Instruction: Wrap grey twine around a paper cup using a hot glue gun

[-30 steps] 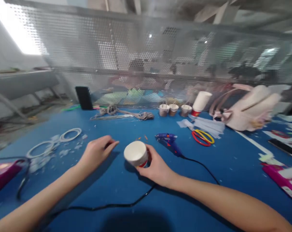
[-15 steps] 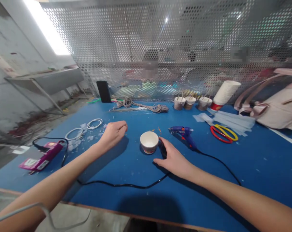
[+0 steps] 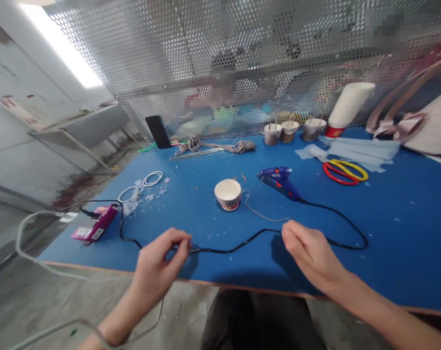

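Observation:
A white paper cup (image 3: 228, 195), its lower outside partly wrapped in grey, stands upright on the blue table. From its right side a thin grey cord (image 3: 264, 216) curves over the table to my right hand (image 3: 312, 249), whose fingers are closed on its end. My left hand (image 3: 162, 265) is pinched near the front edge, over the black cable (image 3: 220, 251); anything between its fingertips is too small to tell. Neither hand touches the cup. A blue glue gun (image 3: 280, 181) lies right of the cup.
Red and yellow scissors (image 3: 344, 172), clear strips (image 3: 366, 149), stacked cups (image 3: 351, 108) and a pink bag (image 3: 430, 121) are at the right. Grey cord bundles (image 3: 213, 146) and a phone (image 3: 158, 131) lie behind. White rings (image 3: 152, 178) and a magenta power box (image 3: 96, 225) are left.
My right hand has left the cup's side and moved toward the front right, closing on the cord. The cord now shows on the table. My left hand has come toward the front edge.

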Tool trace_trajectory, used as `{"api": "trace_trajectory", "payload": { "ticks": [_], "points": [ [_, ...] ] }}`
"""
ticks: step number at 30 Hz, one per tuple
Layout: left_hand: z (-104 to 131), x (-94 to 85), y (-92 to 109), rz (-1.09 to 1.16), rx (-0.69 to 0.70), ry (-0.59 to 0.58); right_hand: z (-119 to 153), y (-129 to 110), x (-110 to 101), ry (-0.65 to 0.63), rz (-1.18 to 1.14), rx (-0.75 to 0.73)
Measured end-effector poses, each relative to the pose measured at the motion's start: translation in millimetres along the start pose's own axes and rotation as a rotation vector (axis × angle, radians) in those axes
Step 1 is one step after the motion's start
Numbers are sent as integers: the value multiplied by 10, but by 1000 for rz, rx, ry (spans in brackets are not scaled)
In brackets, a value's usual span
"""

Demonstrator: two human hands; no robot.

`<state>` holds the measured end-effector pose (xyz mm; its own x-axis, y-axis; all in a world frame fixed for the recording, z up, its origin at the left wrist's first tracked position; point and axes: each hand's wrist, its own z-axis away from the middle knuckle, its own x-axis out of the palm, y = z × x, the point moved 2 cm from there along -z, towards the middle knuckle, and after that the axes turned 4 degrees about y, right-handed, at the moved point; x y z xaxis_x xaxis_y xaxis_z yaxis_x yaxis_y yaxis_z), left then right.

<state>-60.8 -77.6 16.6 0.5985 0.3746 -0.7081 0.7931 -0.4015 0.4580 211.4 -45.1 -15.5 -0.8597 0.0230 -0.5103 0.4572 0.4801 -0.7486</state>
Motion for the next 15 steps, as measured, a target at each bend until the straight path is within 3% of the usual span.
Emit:
{"api": "trace_trajectory", "payload": {
  "ticks": [3, 7, 9, 12, 15],
  "points": [
    [216, 310, 248, 206, 8, -21, 218, -150, 230, -2, -119, -60],
    [311, 641, 473, 413, 33, 43, 347, -260, 579, -67, -443, 147],
    [319, 691, 501, 445, -33, 60, 369, -260, 674, -48, -637, 331],
    [334, 680, 455, 501, -184, -40, 391, -244, 721, -47, -868, 565],
    [373, 635, 322, 568, -342, -88, 400, -240, 702, -16, -878, 605]
  ]
}}
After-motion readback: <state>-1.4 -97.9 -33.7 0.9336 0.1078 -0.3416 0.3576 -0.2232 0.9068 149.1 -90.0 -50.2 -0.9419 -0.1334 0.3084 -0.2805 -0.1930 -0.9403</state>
